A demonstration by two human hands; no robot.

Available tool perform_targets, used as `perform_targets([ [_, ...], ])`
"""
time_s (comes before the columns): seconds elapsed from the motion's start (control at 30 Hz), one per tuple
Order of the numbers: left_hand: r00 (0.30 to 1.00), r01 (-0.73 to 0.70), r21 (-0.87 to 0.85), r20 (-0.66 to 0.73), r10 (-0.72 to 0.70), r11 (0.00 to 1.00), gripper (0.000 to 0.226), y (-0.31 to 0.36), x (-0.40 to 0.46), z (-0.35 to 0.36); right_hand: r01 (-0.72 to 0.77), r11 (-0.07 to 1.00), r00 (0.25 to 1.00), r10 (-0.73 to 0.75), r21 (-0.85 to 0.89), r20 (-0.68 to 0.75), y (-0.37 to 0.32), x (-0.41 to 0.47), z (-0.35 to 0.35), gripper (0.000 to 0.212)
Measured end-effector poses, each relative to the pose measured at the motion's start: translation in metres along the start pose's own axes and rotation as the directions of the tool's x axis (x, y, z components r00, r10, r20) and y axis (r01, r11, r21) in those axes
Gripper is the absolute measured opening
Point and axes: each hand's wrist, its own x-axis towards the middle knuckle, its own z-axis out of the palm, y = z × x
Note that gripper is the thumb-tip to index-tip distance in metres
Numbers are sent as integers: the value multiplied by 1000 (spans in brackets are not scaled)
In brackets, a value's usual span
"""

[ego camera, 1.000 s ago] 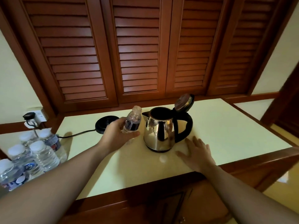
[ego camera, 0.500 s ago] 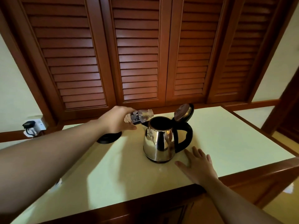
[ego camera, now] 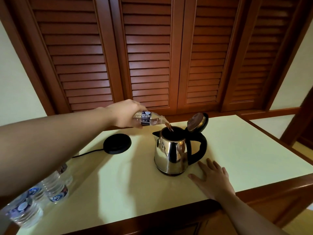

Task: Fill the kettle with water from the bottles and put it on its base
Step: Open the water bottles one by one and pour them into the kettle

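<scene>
A shiny steel kettle (ego camera: 171, 153) with a black handle stands on the pale countertop (ego camera: 245, 150), its lid (ego camera: 196, 122) flipped open. My left hand (ego camera: 125, 114) grips a small clear water bottle (ego camera: 149, 118), tipped sideways with its mouth over the kettle's opening. A stream of water runs from it into the kettle. My right hand (ego camera: 213, 180) lies flat on the counter, fingers spread, just right of the kettle's foot. The round black kettle base (ego camera: 117, 143) sits to the kettle's left with its cord trailing left.
Several capped water bottles (ego camera: 50, 189) stand at the counter's left front corner, under my left forearm. Louvred wooden doors (ego camera: 149, 56) rise behind the counter. A wooden rim (ego camera: 279, 185) edges the counter at the front and right.
My left hand has lifted the bottle from beside the kettle, tipped it over the opening, and water now pours out. My right hand stays flat on the counter.
</scene>
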Motion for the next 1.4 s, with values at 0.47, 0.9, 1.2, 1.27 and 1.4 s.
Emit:
perform_targets([
  [0.47,995,-71,88,70,64,994,53,0,17,-6,-18,999,1000,18,27,-8,0,-1,0,92],
  [0.9,990,-95,130,112,80,987,51,8,29,-23,-16,1000,1000,17,26,-18,0,-2,0,92],
  [1.2,983,-116,176,160,87,978,48,14,37,-26,-13,999,999,14,49,-29,1,-3,1,92],
  [1.27,985,-96,157,158,71,983,58,14,38,-25,-10,999,999,11,45,-30,1,-2,1,93],
  [1.4,982,-60,82,185,44,995,61,13,40,-26,-20,999,999,22,51,-35,2,-1,2,92],
])
